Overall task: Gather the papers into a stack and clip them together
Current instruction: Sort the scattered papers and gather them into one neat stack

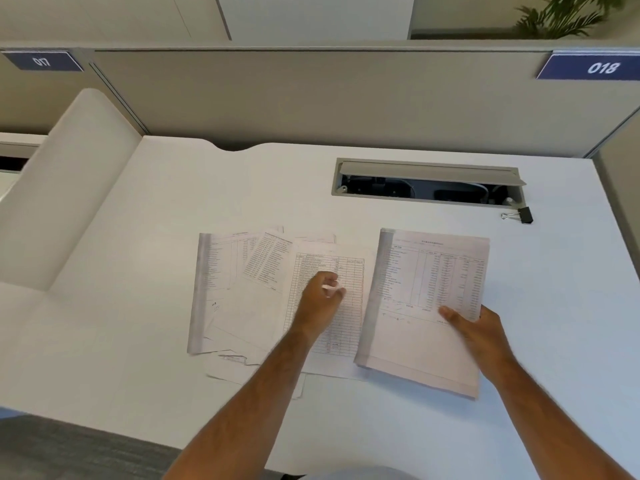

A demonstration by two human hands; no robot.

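Several printed sheets lie fanned and overlapping in a loose pile (242,292) at the middle of the white desk (138,341). My left hand (320,299) rests on the pile's top sheet, a table form (349,327), with fingers curled and pinching at it. To the right, my right hand (474,327) grips the lower right edge of a separate sheet or thin set of papers (429,299), thumb on top. A black binder clip (521,215) lies apart at the back right, beside the cable slot.
An open cable slot (427,183) with a raised grey flap is sunk into the desk behind the papers. Grey partition walls (311,98) with signs 017 and 018 close the back. A white rounded divider (69,188) stands at the left. The desk's front edge runs near my arms.
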